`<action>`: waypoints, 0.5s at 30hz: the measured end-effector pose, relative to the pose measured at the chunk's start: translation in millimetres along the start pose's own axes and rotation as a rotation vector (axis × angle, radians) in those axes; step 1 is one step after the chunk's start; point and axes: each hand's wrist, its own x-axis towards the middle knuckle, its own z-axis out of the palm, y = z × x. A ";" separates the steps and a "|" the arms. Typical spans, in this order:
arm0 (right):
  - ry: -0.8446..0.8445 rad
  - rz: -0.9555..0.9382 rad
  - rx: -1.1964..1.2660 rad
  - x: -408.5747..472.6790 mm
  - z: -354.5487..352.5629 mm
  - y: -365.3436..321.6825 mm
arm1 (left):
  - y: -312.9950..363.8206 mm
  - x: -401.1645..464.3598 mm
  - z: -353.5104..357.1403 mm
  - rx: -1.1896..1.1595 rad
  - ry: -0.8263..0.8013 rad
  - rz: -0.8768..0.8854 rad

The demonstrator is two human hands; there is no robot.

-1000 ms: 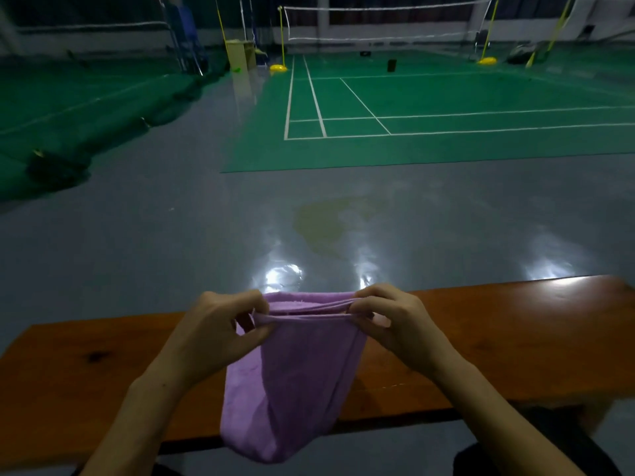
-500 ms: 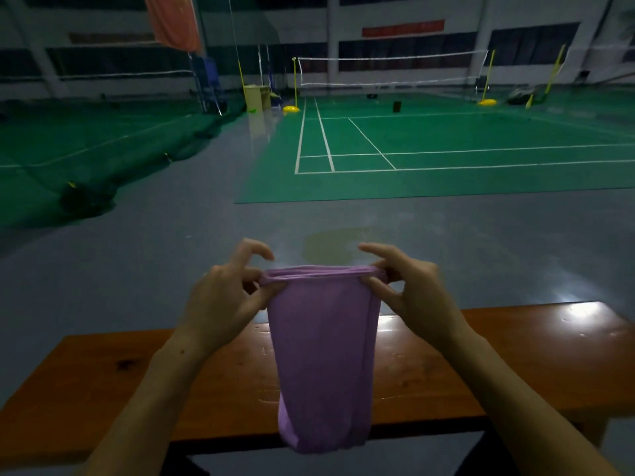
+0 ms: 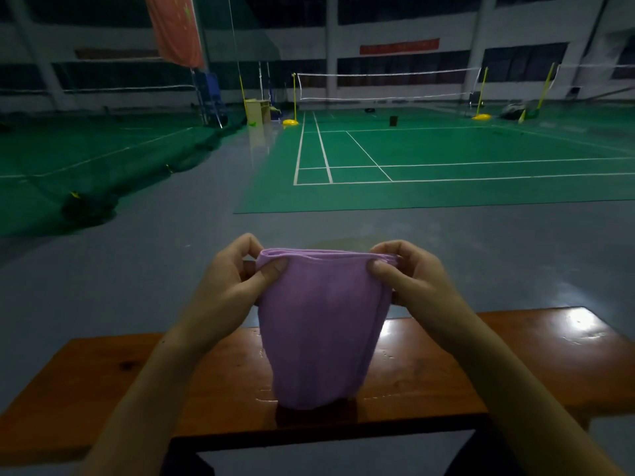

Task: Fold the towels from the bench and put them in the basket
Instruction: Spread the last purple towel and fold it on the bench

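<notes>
While left hand [image 3: 226,290] and right hand [image 3: 412,280] pinch purple towel [image 3: 319,324], fingertips hidden behind it

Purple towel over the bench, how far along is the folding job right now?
Done: the purple towel looks already doubled over, layered edges showing along its top. In hand: the left hand and right hand pinch its top corners, holding it hanging over the wooden bench. Left: finishing the fold and putting it in the basket, which isn't in view. No other towels show on the bench.
</notes>
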 end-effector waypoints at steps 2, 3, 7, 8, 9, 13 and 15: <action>-0.001 0.013 0.045 -10.3 -3.0 -11.7 | 7.5 -5.6 -1.3 -0.102 0.030 -0.008; -0.006 0.011 0.072 -14.6 -4.0 -18.3 | 10.0 -6.9 -2.6 -0.172 0.049 -0.025; 0.013 -0.007 0.116 -17.3 -5.1 -32.2 | 10.4 -2.2 -9.0 -0.350 0.066 -0.100; 0.022 -0.006 0.105 -14.0 -4.7 -30.6 | 7.3 0.1 -8.4 -0.348 0.072 -0.116; 0.025 0.003 0.091 -10.2 -3.6 -26.9 | 2.0 2.4 -6.5 -0.331 0.083 -0.135; 0.045 0.102 0.004 13.9 5.3 22.0 | -40.6 10.5 5.0 -0.161 0.092 -0.214; 0.081 0.158 -0.049 29.5 12.9 63.6 | -76.8 13.1 10.8 -0.097 0.096 -0.256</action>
